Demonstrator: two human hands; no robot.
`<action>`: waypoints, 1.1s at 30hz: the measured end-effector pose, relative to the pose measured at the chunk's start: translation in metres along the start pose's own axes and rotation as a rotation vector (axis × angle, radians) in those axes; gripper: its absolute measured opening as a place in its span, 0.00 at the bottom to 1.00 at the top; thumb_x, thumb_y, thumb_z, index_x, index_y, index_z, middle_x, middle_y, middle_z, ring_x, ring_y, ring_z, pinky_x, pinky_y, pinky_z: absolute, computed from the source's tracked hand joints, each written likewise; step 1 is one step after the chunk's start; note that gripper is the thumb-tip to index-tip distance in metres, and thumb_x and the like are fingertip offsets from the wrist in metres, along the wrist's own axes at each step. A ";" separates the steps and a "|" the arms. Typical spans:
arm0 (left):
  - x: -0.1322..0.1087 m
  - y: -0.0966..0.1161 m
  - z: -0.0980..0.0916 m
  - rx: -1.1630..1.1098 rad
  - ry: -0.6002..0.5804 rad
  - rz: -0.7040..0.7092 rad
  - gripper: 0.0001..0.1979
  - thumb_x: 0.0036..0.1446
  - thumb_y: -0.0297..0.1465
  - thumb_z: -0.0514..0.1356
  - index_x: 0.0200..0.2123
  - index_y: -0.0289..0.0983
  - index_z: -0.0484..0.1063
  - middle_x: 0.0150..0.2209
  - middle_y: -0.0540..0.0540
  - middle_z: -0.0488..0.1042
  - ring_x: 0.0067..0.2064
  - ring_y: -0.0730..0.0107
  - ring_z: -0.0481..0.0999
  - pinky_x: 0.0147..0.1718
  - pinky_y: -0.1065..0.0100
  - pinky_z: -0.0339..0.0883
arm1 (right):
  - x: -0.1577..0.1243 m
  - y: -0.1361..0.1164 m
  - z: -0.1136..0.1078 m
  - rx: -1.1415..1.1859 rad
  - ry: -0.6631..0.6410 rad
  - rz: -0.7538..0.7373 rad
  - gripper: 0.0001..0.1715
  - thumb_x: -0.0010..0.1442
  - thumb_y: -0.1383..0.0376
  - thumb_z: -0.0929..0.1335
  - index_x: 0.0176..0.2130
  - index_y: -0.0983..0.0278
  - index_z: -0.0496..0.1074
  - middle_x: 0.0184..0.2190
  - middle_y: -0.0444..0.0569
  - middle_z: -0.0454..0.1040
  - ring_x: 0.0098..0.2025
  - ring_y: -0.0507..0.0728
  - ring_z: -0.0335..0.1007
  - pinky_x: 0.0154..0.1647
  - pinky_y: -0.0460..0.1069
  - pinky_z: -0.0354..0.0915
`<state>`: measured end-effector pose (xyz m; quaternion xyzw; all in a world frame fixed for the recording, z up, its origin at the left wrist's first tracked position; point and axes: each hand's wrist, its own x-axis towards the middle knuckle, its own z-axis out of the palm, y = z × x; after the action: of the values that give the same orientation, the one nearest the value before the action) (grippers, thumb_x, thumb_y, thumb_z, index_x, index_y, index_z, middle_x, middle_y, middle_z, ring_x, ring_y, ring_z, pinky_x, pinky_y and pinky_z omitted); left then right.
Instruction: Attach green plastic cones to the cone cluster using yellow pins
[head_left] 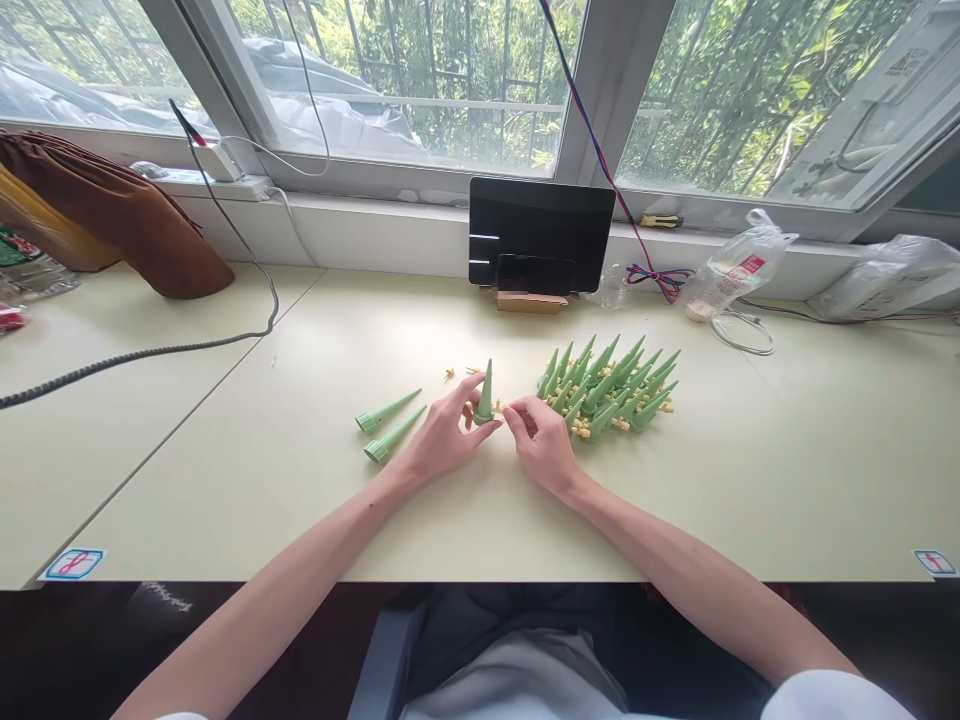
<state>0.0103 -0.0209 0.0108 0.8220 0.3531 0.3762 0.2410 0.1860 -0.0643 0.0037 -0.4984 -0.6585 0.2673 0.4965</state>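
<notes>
Between the fingers of my left hand [444,430] a green plastic watering spike [486,392] stands upright, its pointed end up. My right hand [541,440] pinches a small yellow valve [499,407] at the spike's side, near the wide base. To the left of my left hand two more green spikes [395,435] lie on their sides. Two small yellow pieces [450,373] rest just beyond my left fingers. A close cluster of green spikes with yellow valves [611,385] stands to the right, points up, beside my right hand.
Behind the hands a black tablet [541,230] leans on a small cardboard stand [529,302]. A black braided cable [150,353] crosses the table's left side. Plastic bags [739,265], a coiled white cable [746,335] and a yellow cutter [661,221] are by the window. A brown bag [135,220] lies far left.
</notes>
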 end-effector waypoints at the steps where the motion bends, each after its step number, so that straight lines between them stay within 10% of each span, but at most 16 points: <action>1: 0.000 0.000 0.000 0.001 -0.002 0.000 0.29 0.59 0.32 0.62 0.62 0.42 0.56 0.35 0.49 0.74 0.33 0.71 0.73 0.32 0.68 0.71 | 0.000 0.000 0.000 -0.001 -0.002 0.001 0.15 0.68 0.58 0.62 0.34 0.64 0.69 0.29 0.46 0.70 0.27 0.52 0.63 0.30 0.48 0.61; 14: -0.001 0.002 0.000 0.001 -0.009 0.036 0.30 0.58 0.33 0.64 0.61 0.42 0.58 0.35 0.49 0.72 0.29 0.75 0.69 0.31 0.68 0.71 | 0.001 0.003 0.001 -0.055 0.004 0.012 0.25 0.69 0.55 0.60 0.23 0.63 0.59 0.19 0.39 0.54 0.22 0.49 0.48 0.25 0.47 0.49; 33: 0.001 0.003 0.000 0.009 0.012 0.023 0.26 0.60 0.35 0.62 0.59 0.41 0.59 0.34 0.49 0.74 0.32 0.71 0.73 0.33 0.67 0.72 | 0.000 -0.002 0.000 0.058 -0.048 0.003 0.12 0.66 0.57 0.63 0.37 0.63 0.67 0.27 0.44 0.68 0.24 0.50 0.61 0.26 0.46 0.59</action>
<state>0.0115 -0.0220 0.0128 0.8248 0.3470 0.3822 0.2307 0.1851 -0.0652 0.0052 -0.4783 -0.6613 0.2988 0.4945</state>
